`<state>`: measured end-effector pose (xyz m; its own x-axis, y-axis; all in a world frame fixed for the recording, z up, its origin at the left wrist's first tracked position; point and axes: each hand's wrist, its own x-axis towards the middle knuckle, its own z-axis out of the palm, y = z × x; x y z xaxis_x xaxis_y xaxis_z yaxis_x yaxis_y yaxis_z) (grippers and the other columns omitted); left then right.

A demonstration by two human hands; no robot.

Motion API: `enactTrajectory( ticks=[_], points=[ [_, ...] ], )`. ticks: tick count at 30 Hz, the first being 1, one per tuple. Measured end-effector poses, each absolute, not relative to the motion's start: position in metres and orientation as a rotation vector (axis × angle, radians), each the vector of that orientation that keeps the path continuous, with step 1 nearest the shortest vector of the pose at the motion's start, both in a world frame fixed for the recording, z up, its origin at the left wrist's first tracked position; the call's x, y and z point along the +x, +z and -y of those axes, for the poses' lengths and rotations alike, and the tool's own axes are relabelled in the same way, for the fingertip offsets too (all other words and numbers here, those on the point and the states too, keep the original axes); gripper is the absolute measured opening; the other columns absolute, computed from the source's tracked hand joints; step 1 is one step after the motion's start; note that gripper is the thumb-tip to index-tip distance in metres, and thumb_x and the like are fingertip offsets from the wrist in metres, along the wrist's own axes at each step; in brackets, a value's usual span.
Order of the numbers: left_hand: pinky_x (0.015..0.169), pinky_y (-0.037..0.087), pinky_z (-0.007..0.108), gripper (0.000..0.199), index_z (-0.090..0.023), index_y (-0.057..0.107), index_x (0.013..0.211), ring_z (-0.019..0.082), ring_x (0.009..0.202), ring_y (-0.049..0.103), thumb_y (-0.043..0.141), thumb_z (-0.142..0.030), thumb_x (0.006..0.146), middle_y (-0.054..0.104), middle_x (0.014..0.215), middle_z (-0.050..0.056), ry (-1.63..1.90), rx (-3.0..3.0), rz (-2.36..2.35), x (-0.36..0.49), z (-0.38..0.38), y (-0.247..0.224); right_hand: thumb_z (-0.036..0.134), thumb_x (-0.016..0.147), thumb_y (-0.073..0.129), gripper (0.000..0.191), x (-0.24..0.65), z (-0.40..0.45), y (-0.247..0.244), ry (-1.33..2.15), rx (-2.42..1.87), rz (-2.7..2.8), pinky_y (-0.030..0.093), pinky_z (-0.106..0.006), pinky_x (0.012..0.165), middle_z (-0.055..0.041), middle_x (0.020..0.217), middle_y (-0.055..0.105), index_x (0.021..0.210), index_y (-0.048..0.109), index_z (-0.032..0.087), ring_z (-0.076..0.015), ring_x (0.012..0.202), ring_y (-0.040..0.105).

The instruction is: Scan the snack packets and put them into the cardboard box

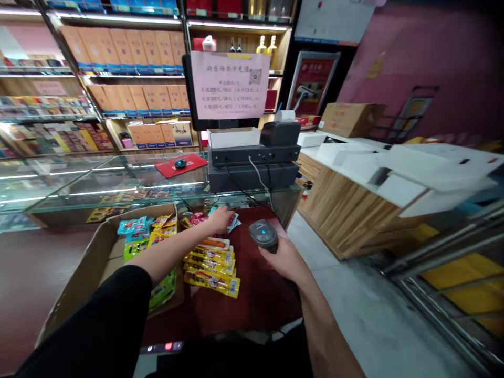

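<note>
My right hand (285, 257) is wrapped round the handle of a dark barcode scanner (263, 234), held over the dark red counter (263, 294). Farther forward, my left hand (221, 219) lies over small blue and red snack packets (235, 220); its fingers are bent down onto them, and their tips are partly hidden. Nearer to me, several yellow snack packets (212, 281) lie overlapped in a column. Left of them sits an open cardboard box (84, 262) with blue, yellow and green packets (132, 226), partly covered by my left forearm.
Beyond the counter is a glass display case (137, 181) bearing a red mouse mat (189, 167). Dark register equipment (252, 176) with cables stands ahead, behind it a monitor with a paper sign (230, 86). At right are a wood-sided white counter (334, 210) and metal rails (433, 315).
</note>
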<state>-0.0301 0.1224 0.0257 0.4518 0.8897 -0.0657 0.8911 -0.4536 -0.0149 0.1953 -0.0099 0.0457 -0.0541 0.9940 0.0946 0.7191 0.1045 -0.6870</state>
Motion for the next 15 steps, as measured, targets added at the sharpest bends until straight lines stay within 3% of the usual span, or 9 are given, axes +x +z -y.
enactTrajectory(
  ticks=[3,7,15],
  points=[
    [0.103,0.041,0.047,0.086,-0.025,0.05,0.138,0.035,0.131,0.044,0.084,-0.028,0.059,0.049,0.142,0.015,-0.234,2.721,-1.612,-0.023,-0.129,0.016,0.033,0.077,0.063,0.033,0.212,0.017,0.043,0.619,-1.688,1.803,0.051,-0.03,0.076,-0.0115,0.099,0.075,0.105,0.069,0.017,-0.0268,0.094,0.071],
    [0.099,0.043,0.044,0.086,-0.022,0.05,0.136,0.033,0.126,0.048,0.085,-0.027,0.058,0.056,0.135,0.015,-0.321,2.687,-1.589,-0.018,-0.134,0.008,0.035,0.077,0.063,0.033,0.229,0.022,0.037,0.626,-1.697,1.756,0.051,-0.03,0.075,-0.0113,0.094,0.076,0.103,0.07,0.016,-0.0264,0.092,0.071],
    [0.086,0.048,0.029,0.038,-0.02,0.07,0.111,0.025,0.101,0.066,0.071,-0.026,0.074,0.074,0.101,0.01,-0.077,2.452,-1.675,0.0,-0.124,0.011,0.033,0.077,0.064,0.029,0.236,0.025,0.03,0.712,-1.704,1.73,0.05,-0.028,0.063,-0.0046,0.068,0.072,0.101,0.069,0.017,-0.0232,0.074,0.071]
  ],
)
